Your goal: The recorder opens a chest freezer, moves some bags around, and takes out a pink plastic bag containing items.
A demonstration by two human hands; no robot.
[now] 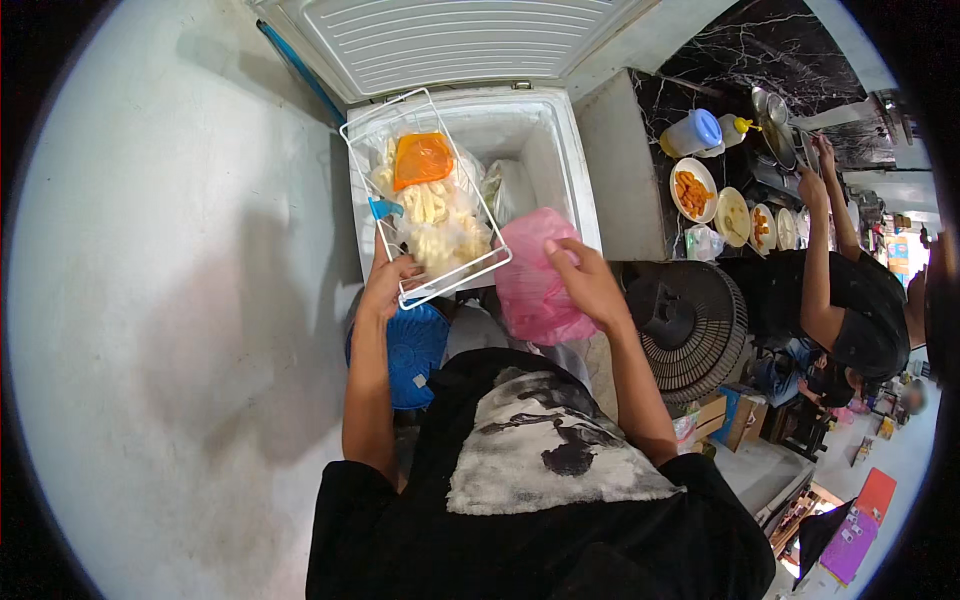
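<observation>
My left hand (388, 286) grips the near left corner of a white wire basket (455, 283). The basket tilts over the mouth of an opened chest freezer (585, 187). Clear bags of pale, cut food (431, 217) fill it, with an orange plastic packet (423, 160) on top. A blue clip or handle piece (385, 208) sits on the basket's left rim. From my right hand (589, 281) hangs a pink plastic bag (536, 292), held at the freezer's front right edge; its contents cannot be made out. Deeper in the freezer lies another whitish bag (511, 191).
The raised freezer lid (457, 37) stands behind. A blue round plastic lid or tub (416, 352) is below my left arm. A black fan (686, 330) stands close on my right. Beyond, a person (847, 292) works at a dark counter with bowls of orange food (693, 191) and a jug (694, 131).
</observation>
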